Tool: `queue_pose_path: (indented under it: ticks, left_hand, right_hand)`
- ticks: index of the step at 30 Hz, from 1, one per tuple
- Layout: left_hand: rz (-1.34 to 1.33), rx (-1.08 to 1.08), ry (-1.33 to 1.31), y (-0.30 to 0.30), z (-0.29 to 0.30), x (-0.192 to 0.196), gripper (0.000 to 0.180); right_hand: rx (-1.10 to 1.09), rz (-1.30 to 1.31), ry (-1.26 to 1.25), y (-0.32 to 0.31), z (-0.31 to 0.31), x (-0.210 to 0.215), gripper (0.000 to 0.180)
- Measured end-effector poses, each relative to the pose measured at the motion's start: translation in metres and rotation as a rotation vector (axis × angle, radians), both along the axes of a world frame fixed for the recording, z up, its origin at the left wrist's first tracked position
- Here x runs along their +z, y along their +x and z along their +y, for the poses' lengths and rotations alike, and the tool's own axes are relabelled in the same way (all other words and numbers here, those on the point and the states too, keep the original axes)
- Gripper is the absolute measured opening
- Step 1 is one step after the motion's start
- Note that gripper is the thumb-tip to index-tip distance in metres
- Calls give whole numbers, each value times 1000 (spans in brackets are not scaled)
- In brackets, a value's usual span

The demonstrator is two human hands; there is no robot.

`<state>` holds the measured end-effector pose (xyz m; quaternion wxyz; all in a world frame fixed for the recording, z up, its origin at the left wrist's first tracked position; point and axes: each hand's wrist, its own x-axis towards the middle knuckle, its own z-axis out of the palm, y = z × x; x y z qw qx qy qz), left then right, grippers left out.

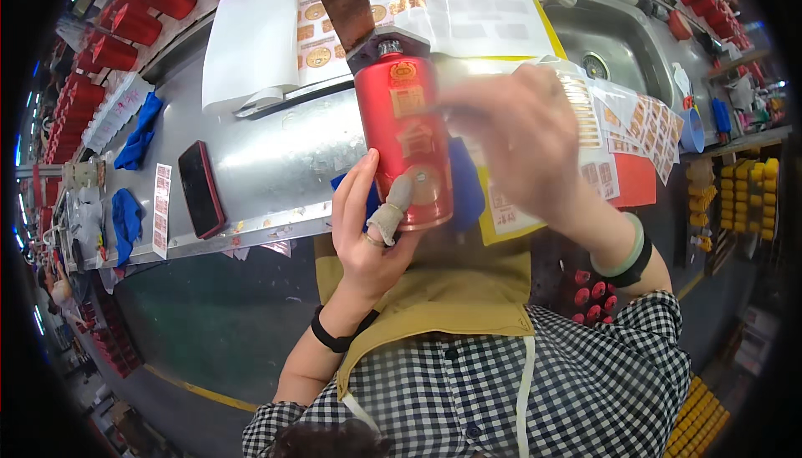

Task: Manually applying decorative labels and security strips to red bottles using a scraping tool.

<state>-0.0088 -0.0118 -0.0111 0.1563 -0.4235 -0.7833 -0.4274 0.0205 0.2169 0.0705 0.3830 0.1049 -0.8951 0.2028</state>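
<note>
Over a steel desk (pixel 284 145), the left hand (pixel 361 245) holds a red bottle (pixel 401 136) that could roll should that grip slacken, the blurred right hand (pixel 526 141)'s grip unclear.

A smooth, glossy red bottle (pixel 405 141) gleams above your reflective metal desk (pixel 276 153), where shiny gold-foil prints (pixel 318 57) stand out on paper sheets (pixel 484 11). A rough, matt cloth cover (pixel 389 217) wraps one of your left fingers (pixel 361 191); your apron (pixel 443 316) is matt cloth, your checked shirt (pixel 468 383) woven fabric, and the phone screen (pixel 197 187) smooth and glossy.
</note>
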Motion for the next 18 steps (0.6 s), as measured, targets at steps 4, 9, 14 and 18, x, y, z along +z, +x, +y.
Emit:
queue_pose_path:
  ticks: [4, 9, 14, 18]
  left_hand:
    - [-87, -4, 65, 0, -2, -8, 66]
    - [-377, -61, 156, 1, -8, -18, 81]
    - [-347, 24, 116, 3, 4, 0, 87]
    - [-314, 2, 84, -2, -4, -9, 90]
  right_hand:
    - [-2, 70, 23, -6, 15, -4, 21]
    - [323, -24, 26, 40, -28, -37, 19]
    - [34, -92, -18, -2, 0, -24, 20]
    - [249, 55, 9, 28, -25, -48, 22]
